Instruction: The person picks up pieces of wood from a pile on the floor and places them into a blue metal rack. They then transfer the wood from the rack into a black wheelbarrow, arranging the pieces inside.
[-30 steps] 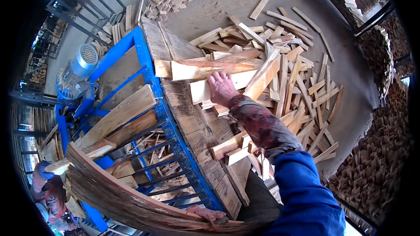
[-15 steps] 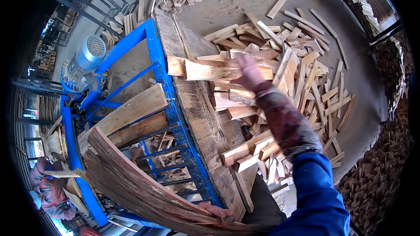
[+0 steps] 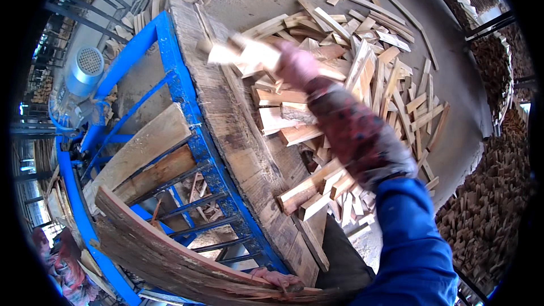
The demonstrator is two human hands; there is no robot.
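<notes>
My right hand [image 3: 297, 67], blurred by motion, is closed on the right end of pale short wooden boards [image 3: 249, 55]. They are smeared too, and I cannot tell exactly how many it holds. They are above the worn wooden bench top [image 3: 226, 130]. At the lower edge, my left hand [image 3: 276, 279] is closed over the edge of a long curved slab [image 3: 170, 243] with rough bark. That slab lies across the blue metal frame [image 3: 187, 79]. Some of the left hand's fingers are hidden.
A large heap of cut wood strips [image 3: 391, 85] lies beyond the bench on the floor. Two slabs [image 3: 147, 141] rest on the frame's bars. A silver motor [image 3: 85, 71] stands at the left. Another person's patterned sleeve [image 3: 68, 269] shows lower left. Stacked wood [image 3: 481, 204] lines the right.
My right hand has lifted the short boards off the bench and moved up and left with them. My left hand stays on the slab. The whole view has shifted slightly.
</notes>
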